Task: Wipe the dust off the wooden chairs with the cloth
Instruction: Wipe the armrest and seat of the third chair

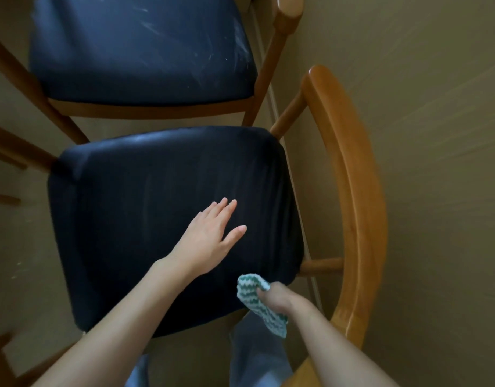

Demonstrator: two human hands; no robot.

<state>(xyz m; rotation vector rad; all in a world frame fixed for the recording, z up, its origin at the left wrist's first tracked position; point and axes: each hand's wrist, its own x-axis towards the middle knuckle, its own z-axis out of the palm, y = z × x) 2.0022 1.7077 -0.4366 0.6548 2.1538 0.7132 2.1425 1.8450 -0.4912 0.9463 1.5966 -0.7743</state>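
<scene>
A wooden chair with a dark blue padded seat stands right below me, its curved wooden backrest on the right. My left hand lies flat with straight fingers on the seat's right half. My right hand grips a green-and-white zigzag cloth at the seat's near right corner, beside the backrest. A second wooden chair with a blue seat showing pale dust streaks stands farther off at the top.
A beige wall runs close along the right behind the backrests. A white cable runs down between the chairs and the wall. Wooden legs of other furniture show at the left. My light trouser legs are at the bottom.
</scene>
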